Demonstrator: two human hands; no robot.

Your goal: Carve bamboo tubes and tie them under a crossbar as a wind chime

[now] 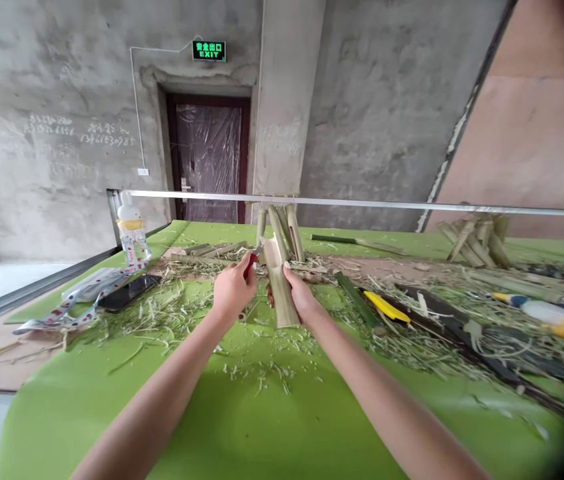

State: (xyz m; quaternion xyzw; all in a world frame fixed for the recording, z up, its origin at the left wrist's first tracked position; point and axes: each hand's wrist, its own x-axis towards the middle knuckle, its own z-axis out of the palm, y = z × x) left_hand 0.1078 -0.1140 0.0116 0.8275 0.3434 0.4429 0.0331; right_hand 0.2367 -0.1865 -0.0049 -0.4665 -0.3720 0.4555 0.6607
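A small knife with a red handle and a short metal blade [251,264] is gripped in the left hand [233,291], whose fingers are curled closed around the handle. A pale green bamboo tube with its far end cut open into a trough [284,297] is held by the right hand [303,293], the thumb laid along its right side. The tube is tilted, with its open end pointed away, above the middle of the worktop covered in smooth lime-green sheeting [287,427]; the blade is held just beside the cut end, though whether they touch cannot be told.

Below and around the hands, the worktop is strewn with thin, pale green bamboo shavings [162,317]. Just beyond the tube, several upright, leaning bamboo pieces [296,233] are seen. To the right, a dark green bamboo stick [355,300] is placed near a bright yellow, elongated handle [387,307]; farther right, a white, blue and yellow object [547,317] is partly blurred. At the far right, crossed lengths of pale bamboo [479,241] are piled.

On the left, a black, flat phone [131,293] is set near a clear bottle with a white, rabbit-shaped top [133,237]. A brown door wrapped in clear plastic [209,157] is seen beyond.
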